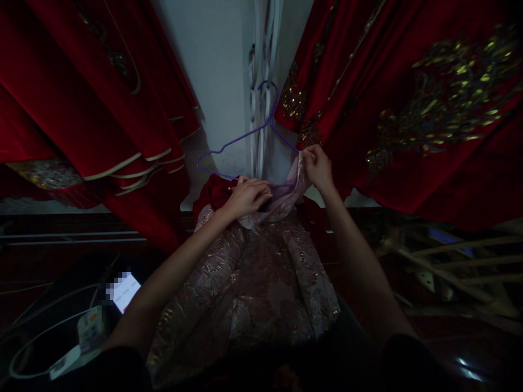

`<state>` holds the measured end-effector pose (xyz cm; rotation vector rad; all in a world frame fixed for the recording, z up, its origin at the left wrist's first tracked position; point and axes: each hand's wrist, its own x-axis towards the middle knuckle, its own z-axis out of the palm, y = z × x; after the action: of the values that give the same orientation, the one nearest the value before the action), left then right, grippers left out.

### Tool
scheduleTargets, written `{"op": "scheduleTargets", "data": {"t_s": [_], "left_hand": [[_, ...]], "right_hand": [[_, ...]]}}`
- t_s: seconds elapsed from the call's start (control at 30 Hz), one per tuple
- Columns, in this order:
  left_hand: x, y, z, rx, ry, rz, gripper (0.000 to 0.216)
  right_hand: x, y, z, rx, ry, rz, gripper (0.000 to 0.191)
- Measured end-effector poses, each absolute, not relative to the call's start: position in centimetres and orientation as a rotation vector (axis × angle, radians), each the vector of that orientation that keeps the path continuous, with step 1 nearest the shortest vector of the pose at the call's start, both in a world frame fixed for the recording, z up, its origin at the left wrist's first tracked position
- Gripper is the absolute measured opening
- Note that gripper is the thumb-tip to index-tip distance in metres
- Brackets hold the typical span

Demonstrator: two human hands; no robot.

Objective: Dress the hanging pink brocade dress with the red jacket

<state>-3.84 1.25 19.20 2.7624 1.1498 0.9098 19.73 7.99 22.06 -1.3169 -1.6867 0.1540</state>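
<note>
A pink and gold brocade garment (253,277) hangs down in front of me from a purple wire hanger (241,139), whose hook sits on a white ornate rail (261,65). My left hand (245,197) grips the garment's top edge at the hanger's lower bar, with a dark red cloth (212,190) just behind it. My right hand (317,169) pinches the garment's upper right corner near the hanger's right end.
Red velvet garments with cream trim (102,120) hang at the left. Red garments with gold embroidery (429,109) hang at the right. A lit phone screen (125,291), a white power strip (87,335) and cables lie lower left. Wooden slats (449,267) lie at right.
</note>
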Motion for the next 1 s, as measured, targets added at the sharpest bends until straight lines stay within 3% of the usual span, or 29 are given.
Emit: {"op": "scheduleTargets", "data": {"t_s": [0.2,0.4,0.6,1.0], "left_hand": [[-6.0,3.3,19.6,2.523,1.263,1.319,0.027],[-15.2,7.3,17.1,1.729,1.63,1.949,0.032],[-18.5,8.5,14.1,1.3,1.446,1.984,0.032],[-18.8,9.1,14.8,1.243,1.273,1.974,0.037]], "right_hand": [[19.5,9.3,21.0,-1.217,-1.704,0.097,0.049],[21.2,10.5,21.3,-1.154,-1.723,0.111,0.048],[21.2,11.0,21.5,-1.118,-1.735,0.141,0.047],[21.6,11.1,21.3,-1.097,-1.749,0.062,0.043]]}}
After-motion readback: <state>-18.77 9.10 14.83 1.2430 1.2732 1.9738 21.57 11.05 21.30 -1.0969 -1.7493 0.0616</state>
